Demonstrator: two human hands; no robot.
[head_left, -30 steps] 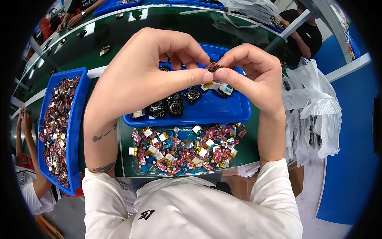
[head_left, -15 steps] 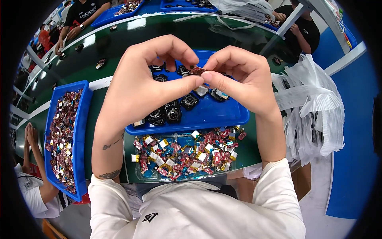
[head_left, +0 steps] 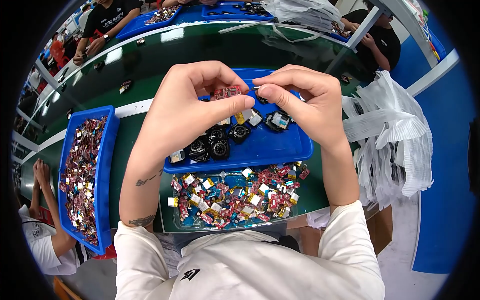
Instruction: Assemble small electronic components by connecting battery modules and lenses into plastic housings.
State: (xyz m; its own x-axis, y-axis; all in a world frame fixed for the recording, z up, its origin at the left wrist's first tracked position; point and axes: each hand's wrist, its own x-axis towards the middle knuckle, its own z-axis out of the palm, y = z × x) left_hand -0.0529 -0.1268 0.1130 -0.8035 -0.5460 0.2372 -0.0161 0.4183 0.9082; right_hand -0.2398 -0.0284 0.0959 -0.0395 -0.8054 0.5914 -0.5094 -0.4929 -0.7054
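My left hand [head_left: 192,107] pinches a small red circuit part [head_left: 227,92] between thumb and fingers, held above the blue tray [head_left: 280,150]. My right hand [head_left: 305,102] is close beside it, its fingertips pinched on a thin dark wire end [head_left: 255,88] at the part's right edge. Under both hands, the blue tray holds several round black components [head_left: 215,145] and a few small yellow and white pieces. A clear tray [head_left: 235,197] of mixed red, yellow and white small parts lies nearer my body.
A long blue bin [head_left: 85,175] full of small red parts stands at my left. White plastic bags [head_left: 390,135] are heaped at the right. Other people sit around the green table [head_left: 165,55], with more blue trays [head_left: 160,17] at the far side.
Both hands have risen slightly and drawn a little apart. The red part is now exposed between my left fingers, and my right fingertips pull at its edge.
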